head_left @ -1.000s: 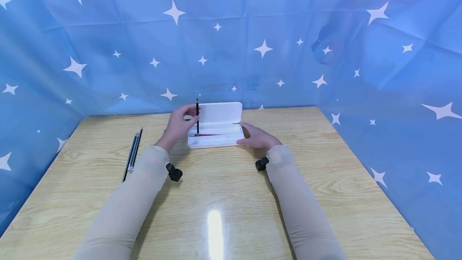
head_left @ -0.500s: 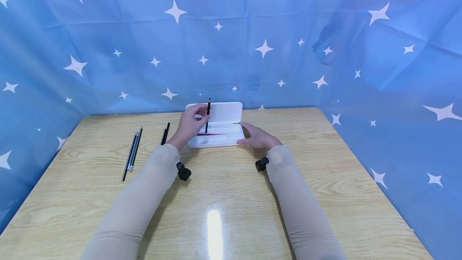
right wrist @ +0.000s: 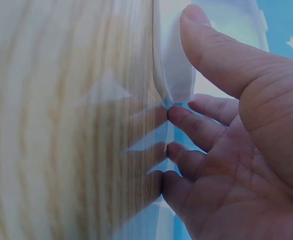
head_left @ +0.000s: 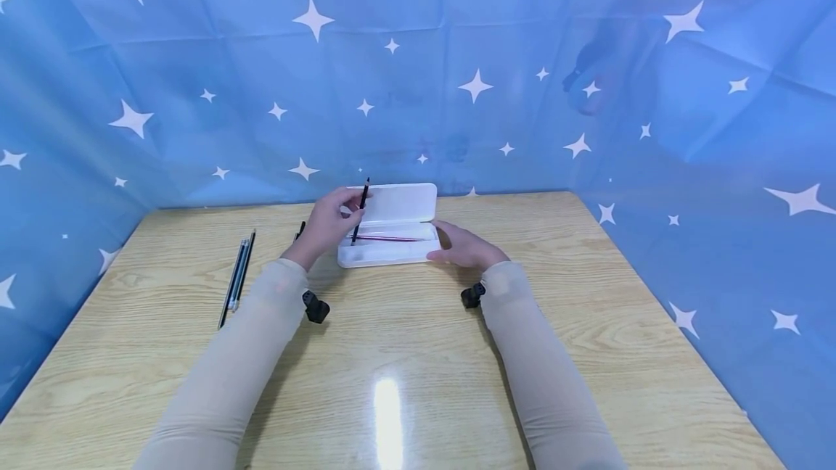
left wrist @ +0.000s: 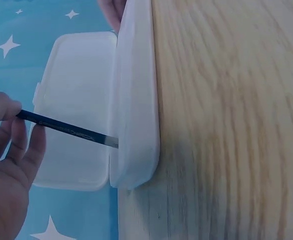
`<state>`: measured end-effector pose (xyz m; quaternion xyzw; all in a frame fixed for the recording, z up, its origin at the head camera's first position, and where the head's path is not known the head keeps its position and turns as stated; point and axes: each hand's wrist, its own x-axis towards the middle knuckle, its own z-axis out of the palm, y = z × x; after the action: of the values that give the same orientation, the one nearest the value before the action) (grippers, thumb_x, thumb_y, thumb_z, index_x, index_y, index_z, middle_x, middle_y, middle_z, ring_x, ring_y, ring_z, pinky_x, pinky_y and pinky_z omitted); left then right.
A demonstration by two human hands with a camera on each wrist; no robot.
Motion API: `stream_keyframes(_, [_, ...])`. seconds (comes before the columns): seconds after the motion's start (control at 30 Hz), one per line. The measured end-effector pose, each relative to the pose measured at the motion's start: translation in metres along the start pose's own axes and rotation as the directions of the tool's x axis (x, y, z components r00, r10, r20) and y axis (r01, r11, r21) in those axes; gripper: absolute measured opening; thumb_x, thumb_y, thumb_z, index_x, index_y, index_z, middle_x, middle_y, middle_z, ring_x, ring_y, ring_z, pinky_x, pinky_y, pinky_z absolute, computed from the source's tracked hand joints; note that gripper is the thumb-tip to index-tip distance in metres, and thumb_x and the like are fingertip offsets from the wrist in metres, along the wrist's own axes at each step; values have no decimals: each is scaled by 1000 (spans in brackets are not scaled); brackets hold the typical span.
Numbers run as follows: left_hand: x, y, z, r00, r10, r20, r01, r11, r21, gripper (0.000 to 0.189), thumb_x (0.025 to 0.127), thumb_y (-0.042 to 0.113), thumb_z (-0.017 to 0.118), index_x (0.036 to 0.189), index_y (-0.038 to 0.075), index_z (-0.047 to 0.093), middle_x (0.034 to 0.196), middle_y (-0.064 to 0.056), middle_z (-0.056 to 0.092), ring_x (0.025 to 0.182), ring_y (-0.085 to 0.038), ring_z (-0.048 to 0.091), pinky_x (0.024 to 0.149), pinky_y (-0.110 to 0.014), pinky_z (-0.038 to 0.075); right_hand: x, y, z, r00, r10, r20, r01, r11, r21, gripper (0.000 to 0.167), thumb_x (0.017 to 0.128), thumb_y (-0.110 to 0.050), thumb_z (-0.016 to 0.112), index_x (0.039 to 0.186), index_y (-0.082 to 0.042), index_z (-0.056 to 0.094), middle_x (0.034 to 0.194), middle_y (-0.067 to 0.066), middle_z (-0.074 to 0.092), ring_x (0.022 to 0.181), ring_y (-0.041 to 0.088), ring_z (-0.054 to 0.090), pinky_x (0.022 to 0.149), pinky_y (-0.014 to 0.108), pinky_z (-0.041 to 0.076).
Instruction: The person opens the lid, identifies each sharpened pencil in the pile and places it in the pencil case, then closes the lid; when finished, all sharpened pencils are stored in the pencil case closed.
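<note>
My left hand (head_left: 326, 225) pinches a black pencil (head_left: 361, 213) between thumb and fingers. The pencil leans, its point up and its lower end down inside an open white pencil case (head_left: 385, 258). In the left wrist view, a pale band marks the lower end of the pencil (left wrist: 69, 128), right at the case's rim. A thin red-and-white pencil-like stick (head_left: 392, 238) lies lengthwise in the case. My right hand (head_left: 465, 246) holds the right end of the case, thumb at the front; in the right wrist view its fingers (right wrist: 199, 125) lie behind that end.
The raised lid (head_left: 401, 203) stands along the back of the case, near the blue star-patterned cloth (head_left: 418, 78). Several dark pencils (head_left: 239, 274) lie on the wooden table (head_left: 431, 339) at left. Another black pencil (head_left: 300, 229) shows partly behind my left hand.
My left hand went right over the case, then back left, and the pencil now tilts more. The red stick in the case lies farther back. My right hand stays at the case's end.
</note>
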<state>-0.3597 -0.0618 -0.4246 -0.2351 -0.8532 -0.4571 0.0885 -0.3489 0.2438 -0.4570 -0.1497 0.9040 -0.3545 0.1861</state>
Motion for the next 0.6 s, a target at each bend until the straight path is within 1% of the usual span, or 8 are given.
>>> stream_keyframes(0.1, [3, 1, 2, 999, 3, 53, -5, 1000, 30, 31, 99, 4, 63, 130, 4, 68, 111, -12, 66, 100, -25, 61, 88, -43, 56, 0, 1, 0, 1000, -5, -2, 5, 1000, 3, 81, 100, -37, 66, 164, -23, 19, 168, 7, 18, 154, 31, 15, 122, 56, 20])
stream_keyframes(0.23, [6, 3, 9, 993, 2, 120, -12, 997, 80, 32, 100, 7, 64, 131, 5, 67, 113, -10, 69, 99, -23, 63, 88, -42, 55, 0, 3, 1, 1000, -6, -4, 6, 1000, 8, 80, 100, -37, 66, 164, -24, 20, 168, 7, 19, 154, 31, 15, 122, 56, 19])
stream_keyframes(0.43, [11, 2, 19, 983, 1, 186, -30, 988, 152, 29, 98, 5, 66, 127, 6, 69, 114, -9, 70, 97, -22, 65, 84, -39, 54, 1, 3, 2, 1000, -4, -2, 4, 1000, 18, 80, 100, -37, 66, 164, -26, 19, 168, 5, 19, 154, 30, 16, 122, 56, 20])
stream_keyframes(0.53, [13, 1, 23, 976, -1, 219, -46, 977, 207, 28, 97, 5, 68, 125, 7, 71, 115, -8, 71, 95, -21, 65, 83, -36, 54, 1, 1, 1, 1000, -19, 1, 19, 1000, 11, 80, 100, -36, 66, 164, -26, 19, 168, 5, 20, 154, 30, 16, 122, 56, 20])
stream_keyframes(0.6, [15, 1, 25, 973, -5, 230, -52, 969, 241, 27, 97, 6, 68, 124, 9, 72, 115, -6, 72, 94, -20, 65, 83, -35, 54, 2, 0, 0, 1000, -25, -1, 25, 1000, -2, 79, 100, -37, 66, 164, -26, 19, 168, 5, 20, 154, 30, 16, 122, 55, 20])
